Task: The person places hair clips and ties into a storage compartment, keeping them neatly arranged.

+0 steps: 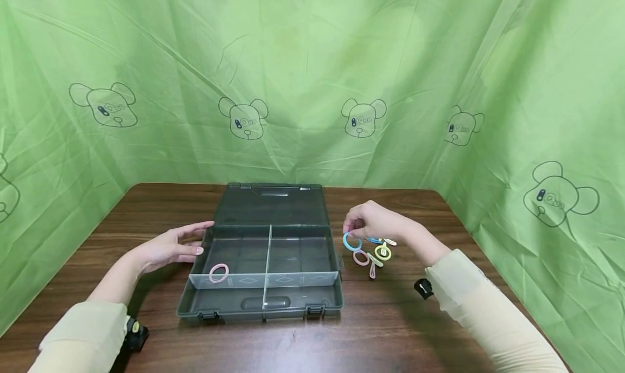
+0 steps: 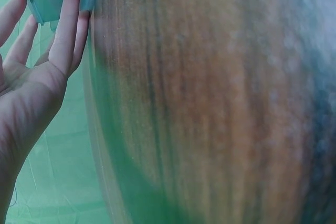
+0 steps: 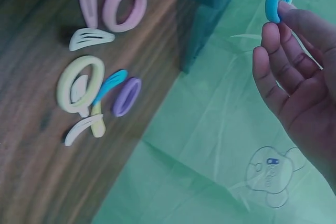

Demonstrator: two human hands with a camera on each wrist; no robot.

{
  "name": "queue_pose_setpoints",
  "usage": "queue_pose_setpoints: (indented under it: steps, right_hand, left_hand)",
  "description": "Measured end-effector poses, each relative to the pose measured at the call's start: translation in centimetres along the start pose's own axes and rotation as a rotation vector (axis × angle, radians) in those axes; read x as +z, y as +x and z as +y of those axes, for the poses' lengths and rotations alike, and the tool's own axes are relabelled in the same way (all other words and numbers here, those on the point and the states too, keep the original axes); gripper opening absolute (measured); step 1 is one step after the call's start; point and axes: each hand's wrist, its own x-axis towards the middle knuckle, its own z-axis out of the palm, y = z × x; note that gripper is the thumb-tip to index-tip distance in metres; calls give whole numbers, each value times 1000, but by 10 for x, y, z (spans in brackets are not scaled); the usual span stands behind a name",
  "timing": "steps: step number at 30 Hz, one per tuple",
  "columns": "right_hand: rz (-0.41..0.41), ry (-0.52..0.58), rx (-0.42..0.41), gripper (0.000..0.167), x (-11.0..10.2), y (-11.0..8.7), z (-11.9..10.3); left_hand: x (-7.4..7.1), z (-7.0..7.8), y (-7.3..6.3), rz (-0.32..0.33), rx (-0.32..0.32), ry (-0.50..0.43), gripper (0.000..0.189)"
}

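A blue hair tie [image 3: 271, 3] is pinched between thumb and fingers of my right hand [image 1: 373, 219], just above the table to the right of the box. My left hand [image 1: 168, 246] rests its extended fingers against the left side of a dark translucent divided box [image 1: 234, 314]. Inside that box, a pink hair tie [image 1: 211, 274] leans at the divider in the left half. Below the right hand lie a second pink hair tie [image 3: 108, 11], a yellow one [image 3: 63, 88], a purple one [image 3: 119, 104], and several snap hair clips [image 3: 90, 39].
The box lid [image 1: 270, 207] lies folded back toward the rear of the wooden table [image 1: 293, 343]. Pale dividers [image 1: 267, 253] split the box into compartments. A green curtain [image 1: 303, 80] with bear drawings surrounds the table. Black straps [image 1: 423, 288] sit at both wrists.
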Motion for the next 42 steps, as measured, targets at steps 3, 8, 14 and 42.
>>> queue_pose_setpoints:
  steps: [3,8,14,42]
  right_hand:
    - [10,-25,-32,5,-5,4,-7]
    - [23,-66,-82,5,-12,12,-18]
    - [20,-75,-104,6,-19,24,-33]
    - [20,-147,-188,4,-23,93,-92]
  left_hand:
    - [0,0,1,-1,-1,1,76]
    - [-1,-2,1,-8,7,-2,75]
    - [0,-1,1,-15,16,2,75]
    - [1,-1,1,-5,11,13,75]
